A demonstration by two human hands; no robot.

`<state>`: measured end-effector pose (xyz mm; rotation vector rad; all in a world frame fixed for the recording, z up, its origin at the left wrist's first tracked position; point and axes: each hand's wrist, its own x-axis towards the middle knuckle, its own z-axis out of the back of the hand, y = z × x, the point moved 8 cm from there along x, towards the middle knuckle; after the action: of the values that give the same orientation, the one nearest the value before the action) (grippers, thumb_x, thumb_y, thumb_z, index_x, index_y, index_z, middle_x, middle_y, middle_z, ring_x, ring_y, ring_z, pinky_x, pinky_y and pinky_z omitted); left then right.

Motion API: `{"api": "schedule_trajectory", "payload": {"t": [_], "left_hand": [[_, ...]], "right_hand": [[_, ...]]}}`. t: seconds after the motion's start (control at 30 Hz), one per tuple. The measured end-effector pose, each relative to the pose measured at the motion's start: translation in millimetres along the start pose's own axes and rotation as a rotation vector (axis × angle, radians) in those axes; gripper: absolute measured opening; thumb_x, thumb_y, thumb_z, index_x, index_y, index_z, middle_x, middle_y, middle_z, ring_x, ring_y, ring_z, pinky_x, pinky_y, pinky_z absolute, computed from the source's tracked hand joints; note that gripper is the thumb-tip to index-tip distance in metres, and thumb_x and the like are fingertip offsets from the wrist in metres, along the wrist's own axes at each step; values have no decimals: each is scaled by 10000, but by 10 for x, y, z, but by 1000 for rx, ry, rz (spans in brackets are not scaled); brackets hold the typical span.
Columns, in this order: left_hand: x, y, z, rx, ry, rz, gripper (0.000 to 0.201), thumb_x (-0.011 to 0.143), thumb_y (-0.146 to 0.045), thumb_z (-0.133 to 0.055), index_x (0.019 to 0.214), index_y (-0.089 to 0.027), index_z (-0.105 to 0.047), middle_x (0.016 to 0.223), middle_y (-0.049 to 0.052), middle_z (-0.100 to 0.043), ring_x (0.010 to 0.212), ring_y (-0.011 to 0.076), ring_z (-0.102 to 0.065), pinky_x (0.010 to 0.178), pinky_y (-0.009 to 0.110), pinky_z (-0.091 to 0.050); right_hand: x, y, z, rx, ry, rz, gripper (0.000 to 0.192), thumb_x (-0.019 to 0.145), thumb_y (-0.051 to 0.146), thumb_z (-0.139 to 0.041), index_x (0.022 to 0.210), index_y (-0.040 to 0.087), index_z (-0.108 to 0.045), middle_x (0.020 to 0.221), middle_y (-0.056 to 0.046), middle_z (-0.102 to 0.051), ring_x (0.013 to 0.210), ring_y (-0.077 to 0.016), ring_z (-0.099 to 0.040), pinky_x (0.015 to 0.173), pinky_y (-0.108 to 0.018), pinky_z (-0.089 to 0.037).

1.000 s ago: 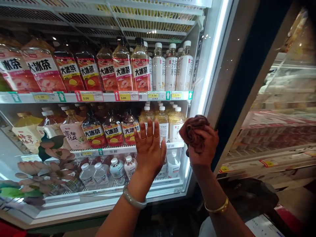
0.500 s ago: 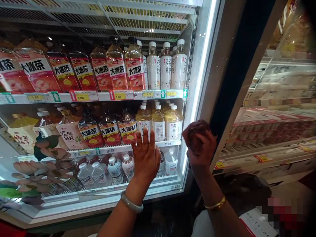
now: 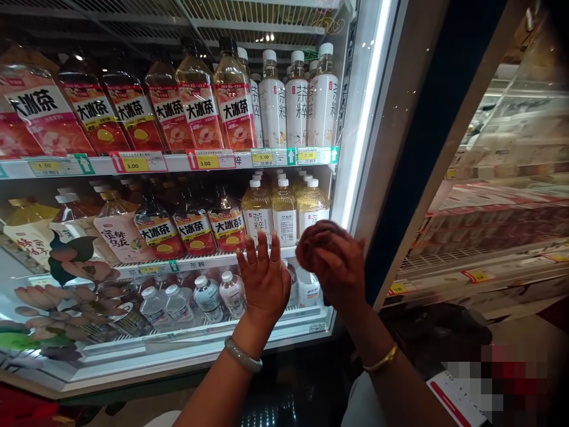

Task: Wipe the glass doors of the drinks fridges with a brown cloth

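Note:
My left hand (image 3: pixel 264 280) lies flat with fingers spread against the glass door (image 3: pixel 186 350) of a drinks fridge, level with the lower shelf. My right hand (image 3: pixel 338 267) presses a bunched dark brown cloth (image 3: pixel 316 238) onto the same glass near the door's right edge, just right of my left hand. Behind the glass stand rows of red-labelled tea bottles (image 3: pixel 195 107), white-labelled bottles (image 3: pixel 296 101) and small water bottles (image 3: pixel 208 296).
The lit white door frame (image 3: pixel 362 118) and a dark pillar (image 3: pixel 427 130) run diagonally to the right of my hands. A second chiller (image 3: pixel 502 213) with packaged goods is at the right. A flower decal (image 3: pixel 53 296) covers the glass at the lower left.
My right hand with the cloth has moved down and left, from the door frame's edge onto the glass beside my left hand. My left hand slid slightly down.

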<state>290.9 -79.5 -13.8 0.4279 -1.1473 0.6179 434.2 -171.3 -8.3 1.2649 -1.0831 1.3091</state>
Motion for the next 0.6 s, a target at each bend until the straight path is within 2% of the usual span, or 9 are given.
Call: {"api": "schedule_trajectory", "payload": {"t": [0.1,0.17,0.27,0.33,0.37,0.43,0.53,0.6], "left_hand": [[-7,1,-4,-2,19,-1,802,978,-197,-498,1686,-171,-120,1766,59,31,1649,262,87,1343,473,69],[-11,5,-5,9,4,-3,798,989,-224,-506,1685,-174,-119,1764,57,30,1649,255,88,1344,466,69],[-20,12,4,16,-31,-18,781,1014,-269,-503,1685,-165,-116,1760,61,-6,1649,237,73,1348,445,60],[-27,19,14,4,-38,-26,770,1018,-253,-494,1684,-159,-120,1757,72,-52,1649,229,50,1352,432,46],[-30,22,20,-3,-35,-27,771,1012,-231,-494,1684,-161,-123,1754,78,-73,1648,228,37,1353,429,39],[-34,26,32,-8,-19,-22,795,988,-199,-510,1685,-169,-128,1750,85,-100,1648,233,22,1355,433,30],[-35,17,48,-2,-1,-25,826,966,-195,-521,1685,-161,-116,1751,80,-85,1649,238,34,1355,441,32],[-36,14,47,-1,2,-28,826,967,-204,-515,1685,-159,-110,1755,71,-63,1649,240,42,1354,445,35]], "right_hand": [[-14,-54,51,-47,-102,-140,303,902,161,-717,1184,260,-672,1430,-92,-587,1463,-315,-505,1249,-667,-370],[-63,103,-62,-15,-25,-152,320,924,185,-684,1234,261,-663,1470,-104,-555,1471,-325,-495,1242,-661,-387],[-147,398,-250,99,162,-30,303,941,236,-678,1238,294,-683,1434,-85,-584,1482,-315,-484,1234,-610,-429],[-169,439,-268,135,231,68,301,939,238,-691,1226,328,-698,1390,-53,-625,1502,-301,-464,1256,-608,-400],[-157,380,-238,126,232,92,314,937,230,-695,1228,351,-701,1376,-31,-640,1494,-286,-478,1271,-606,-378],[-103,164,-144,94,194,90,375,942,212,-683,1279,377,-683,1400,-11,-635,1459,-263,-517,1294,-597,-336],[-21,-160,52,1,6,-22,472,938,201,-672,1392,318,-616,1499,-78,-544,1452,-287,-509,1294,-619,-311],[-23,-155,98,-69,-73,-65,445,935,206,-679,1368,296,-627,1490,-99,-533,1464,-302,-485,1291,-639,-299]]}}
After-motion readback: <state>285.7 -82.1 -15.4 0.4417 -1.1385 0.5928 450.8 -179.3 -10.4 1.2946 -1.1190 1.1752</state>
